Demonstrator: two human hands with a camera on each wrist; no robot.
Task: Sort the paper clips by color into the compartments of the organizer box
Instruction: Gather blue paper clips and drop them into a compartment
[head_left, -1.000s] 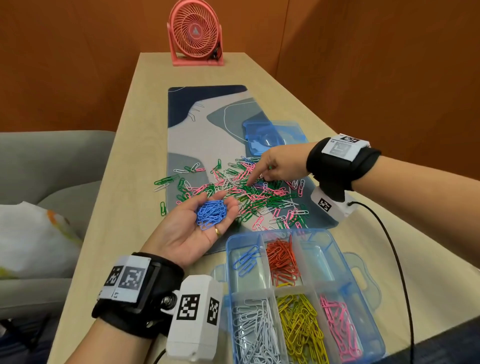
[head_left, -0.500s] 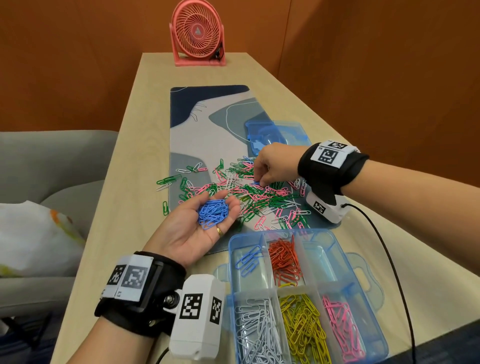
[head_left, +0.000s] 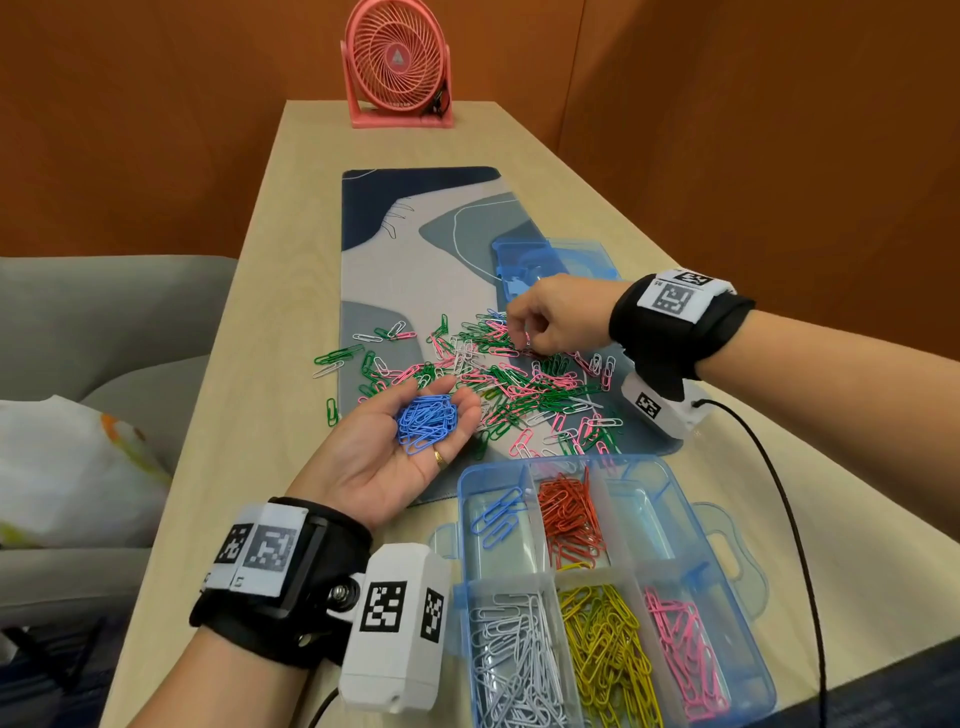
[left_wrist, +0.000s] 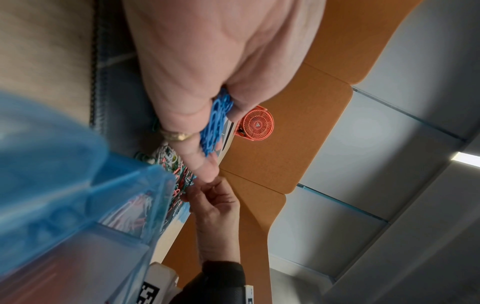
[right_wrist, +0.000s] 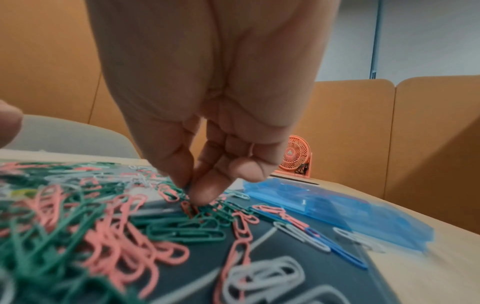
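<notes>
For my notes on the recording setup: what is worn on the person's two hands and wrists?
Each wrist carries a wide black strap topped with a white tag of black square codes, and a white camera block with the same codes beneath. A thin black cable runs from the right block. The left hand has a gold ring. Both forearms are bare, no sleeves.
</notes>
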